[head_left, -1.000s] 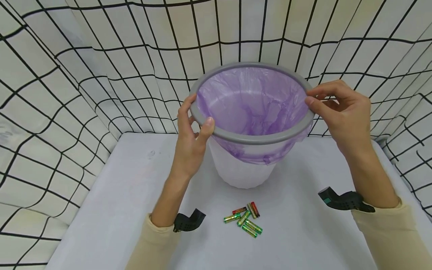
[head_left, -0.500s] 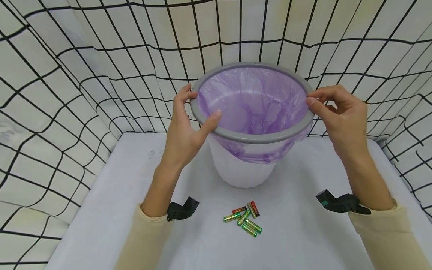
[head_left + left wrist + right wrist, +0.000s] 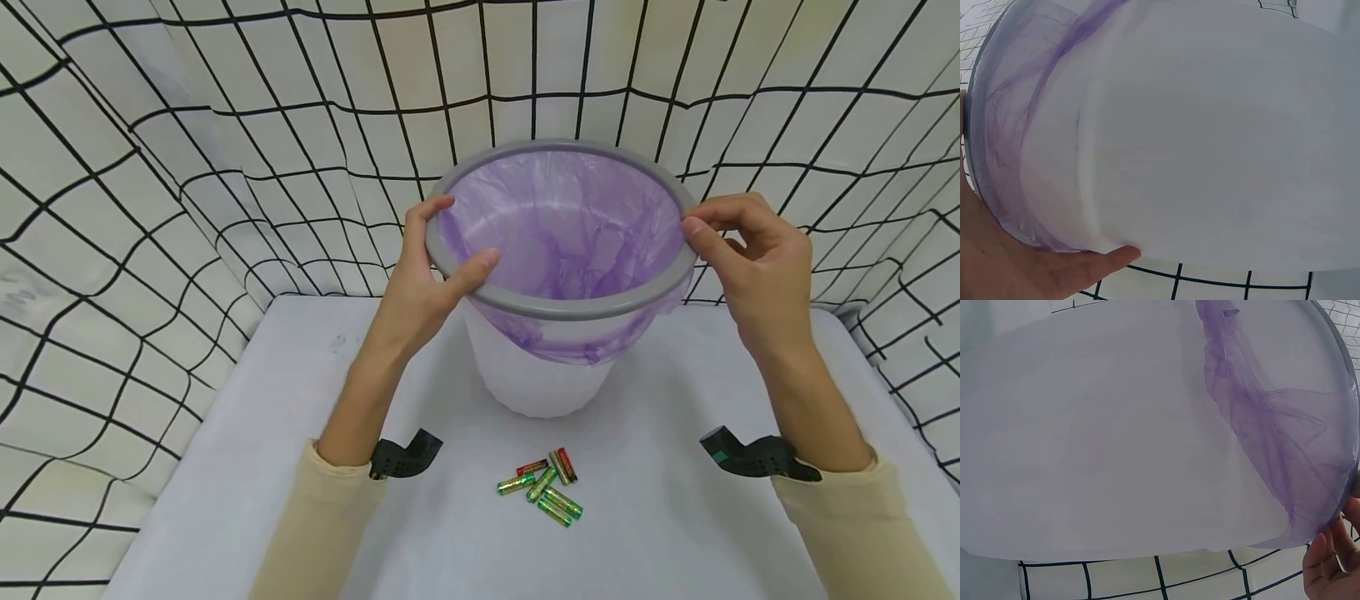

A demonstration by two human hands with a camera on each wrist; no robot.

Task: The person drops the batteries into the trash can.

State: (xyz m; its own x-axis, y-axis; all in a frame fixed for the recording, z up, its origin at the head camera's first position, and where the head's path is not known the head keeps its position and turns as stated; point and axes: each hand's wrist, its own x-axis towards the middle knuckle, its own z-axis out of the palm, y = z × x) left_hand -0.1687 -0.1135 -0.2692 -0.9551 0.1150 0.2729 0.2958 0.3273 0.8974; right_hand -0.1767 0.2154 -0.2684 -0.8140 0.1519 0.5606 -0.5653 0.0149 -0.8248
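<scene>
A white trash can [image 3: 536,383] with a grey rim [image 3: 570,309] stands on the table, lined with a purple trash bag [image 3: 555,225] folded over the rim. My left hand [image 3: 420,292] grips the rim at the left, thumb over the near side and a finger over the far side. In the left wrist view, one fingertip of that left hand [image 3: 1016,265] lies against the can's outer wall. At the right, my right hand [image 3: 765,258] pinches the rim between thumb and index finger. The right wrist view shows the bag [image 3: 1272,444] bunched outside, below the rim.
Several green and red batteries [image 3: 553,507] lie in a loose cluster on the white table [image 3: 645,533], in front of the can. White walls with a black grid [image 3: 300,142] enclose the table's back and sides.
My left hand loosened at the rim, shifted left, then took hold again with a finger further over the rim. My right hand moved slightly down and left, still pinching. Can and batteries stayed put.
</scene>
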